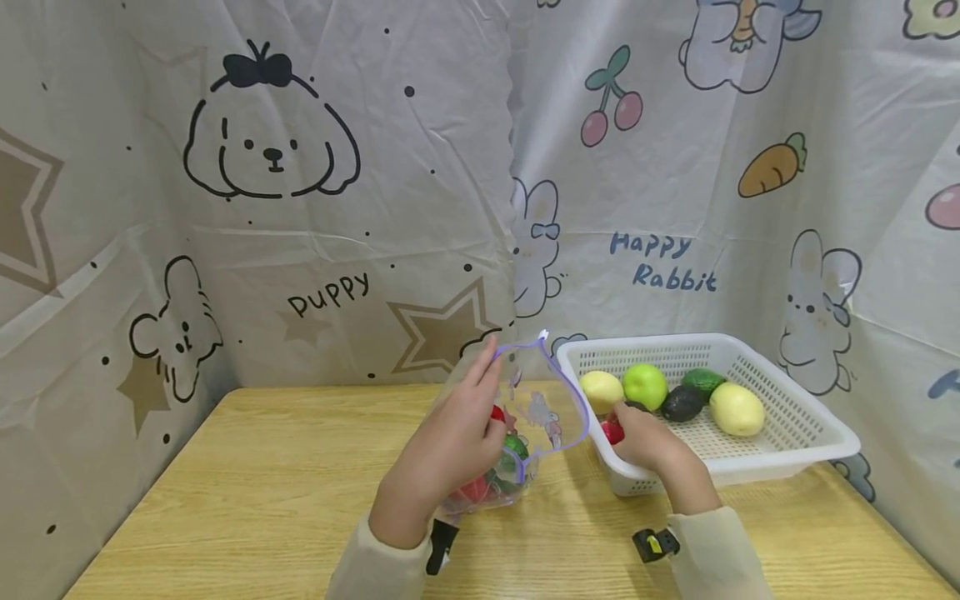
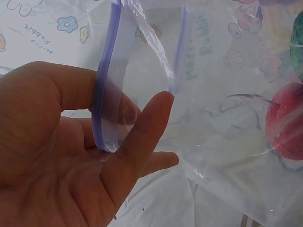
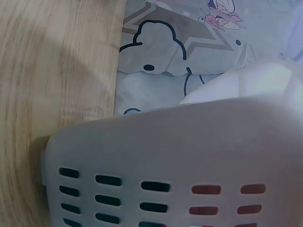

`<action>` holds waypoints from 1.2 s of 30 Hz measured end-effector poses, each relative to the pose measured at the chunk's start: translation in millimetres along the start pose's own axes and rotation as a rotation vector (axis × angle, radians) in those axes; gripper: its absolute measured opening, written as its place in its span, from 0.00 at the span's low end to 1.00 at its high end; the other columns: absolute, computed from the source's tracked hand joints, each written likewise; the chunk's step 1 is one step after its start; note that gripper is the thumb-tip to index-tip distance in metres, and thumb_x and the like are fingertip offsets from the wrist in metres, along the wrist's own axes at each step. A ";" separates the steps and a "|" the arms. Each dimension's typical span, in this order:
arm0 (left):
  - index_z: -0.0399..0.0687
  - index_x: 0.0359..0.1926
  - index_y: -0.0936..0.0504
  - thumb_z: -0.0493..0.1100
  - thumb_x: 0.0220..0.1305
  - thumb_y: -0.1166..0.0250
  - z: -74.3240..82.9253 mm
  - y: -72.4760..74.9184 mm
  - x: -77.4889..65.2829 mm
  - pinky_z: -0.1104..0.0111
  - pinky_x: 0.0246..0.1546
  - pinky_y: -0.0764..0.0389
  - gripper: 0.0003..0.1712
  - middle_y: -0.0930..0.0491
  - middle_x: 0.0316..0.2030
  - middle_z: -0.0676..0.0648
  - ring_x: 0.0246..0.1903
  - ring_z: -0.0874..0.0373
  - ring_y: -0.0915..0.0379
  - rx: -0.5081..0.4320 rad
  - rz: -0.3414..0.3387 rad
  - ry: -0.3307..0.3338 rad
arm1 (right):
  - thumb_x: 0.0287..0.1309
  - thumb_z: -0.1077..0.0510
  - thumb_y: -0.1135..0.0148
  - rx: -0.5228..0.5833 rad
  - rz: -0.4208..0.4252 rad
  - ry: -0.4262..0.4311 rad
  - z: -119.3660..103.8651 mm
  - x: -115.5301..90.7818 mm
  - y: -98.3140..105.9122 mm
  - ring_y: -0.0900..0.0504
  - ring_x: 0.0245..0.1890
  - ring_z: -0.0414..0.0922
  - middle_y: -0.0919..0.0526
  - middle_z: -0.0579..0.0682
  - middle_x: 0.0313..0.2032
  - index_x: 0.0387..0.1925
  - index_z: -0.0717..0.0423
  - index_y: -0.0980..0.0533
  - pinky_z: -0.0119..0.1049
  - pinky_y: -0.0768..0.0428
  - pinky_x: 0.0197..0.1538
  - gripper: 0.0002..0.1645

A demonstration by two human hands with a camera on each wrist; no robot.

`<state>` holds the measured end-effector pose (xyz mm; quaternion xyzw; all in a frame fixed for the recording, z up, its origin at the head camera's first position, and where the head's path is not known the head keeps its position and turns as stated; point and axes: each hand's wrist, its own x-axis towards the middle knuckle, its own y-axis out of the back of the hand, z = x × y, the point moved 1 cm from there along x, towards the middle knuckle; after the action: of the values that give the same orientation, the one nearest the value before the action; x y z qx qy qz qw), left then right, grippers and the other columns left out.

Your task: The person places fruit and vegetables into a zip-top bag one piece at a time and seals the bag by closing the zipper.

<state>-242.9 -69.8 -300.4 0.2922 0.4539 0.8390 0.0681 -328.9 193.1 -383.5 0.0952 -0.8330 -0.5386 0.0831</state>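
My left hand holds a clear zip bag by its purple-edged opening, the edge lying between thumb and fingers in the left wrist view. Through the bag's plastic show a red fruit with a stem and a green item. My right hand reaches inside the white basket near its left wall. Its fingers grip a red fruit, only partly visible. The right wrist view shows the basket's slotted outer wall but not the hand.
Inside the basket lie a green apple, two pale yellow fruits, a dark avocado-like fruit and a dark green item. The basket stands at the right of the wooden table. Printed cloth hangs behind.
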 end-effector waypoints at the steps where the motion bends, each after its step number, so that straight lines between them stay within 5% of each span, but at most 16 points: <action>1: 0.38 0.71 0.49 0.30 0.55 0.47 0.0 -0.3 0.2 0.78 0.16 0.38 0.41 0.64 0.75 0.47 0.18 0.63 0.46 -0.003 -0.001 0.002 | 0.48 0.60 0.37 -0.004 -0.001 -0.007 0.4 -0.3 -0.3 0.25 0.41 0.55 0.21 0.64 0.42 0.50 0.66 0.29 0.54 0.23 0.46 0.26; 6: 0.37 0.70 0.48 0.31 0.55 0.47 0.5 -2.2 1.5 0.79 0.16 0.39 0.41 0.63 0.75 0.47 0.15 0.64 0.49 0.011 -0.003 -0.006 | 0.49 0.56 0.37 -0.061 -0.013 -0.037 2.0 -0.9 -1.6 0.26 0.45 0.61 0.26 0.70 0.48 0.54 0.61 0.27 0.59 0.24 0.46 0.28; 19: 0.34 0.69 0.47 0.29 0.54 0.49 0.2 -5.4 1.1 0.80 0.15 0.43 0.39 0.60 0.75 0.44 0.13 0.67 0.56 0.008 0.008 -0.041 | 0.43 0.63 0.36 -0.054 0.074 -0.005 1.1 2.0 -0.9 0.25 0.32 0.51 0.21 0.58 0.32 0.41 0.64 0.29 0.50 0.23 0.36 0.20; 27: 0.35 0.70 0.48 0.30 0.55 0.48 -3.2 -2.8 1.8 0.80 0.14 0.42 0.39 0.61 0.75 0.45 0.13 0.67 0.55 0.020 0.013 -0.035 | 0.47 0.59 0.37 -0.115 0.043 0.015 -3.7 7.3 -0.3 0.25 0.42 0.59 0.22 0.66 0.39 0.45 0.63 0.25 0.59 0.22 0.41 0.21; 36: 0.35 0.70 0.49 0.32 0.57 0.48 -5.2 -5.0 -0.7 0.79 0.15 0.40 0.39 0.62 0.75 0.46 0.16 0.67 0.46 -0.005 -0.011 -0.022 | 0.48 0.61 0.38 -0.071 0.006 0.016 2.3 6.8 -4.6 0.22 0.32 0.52 0.19 0.61 0.34 0.45 0.64 0.31 0.52 0.22 0.35 0.21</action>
<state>-246.0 -70.9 -306.9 0.2987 0.4527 0.8365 0.0784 -335.7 191.6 -388.4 0.0941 -0.8130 -0.5667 0.0946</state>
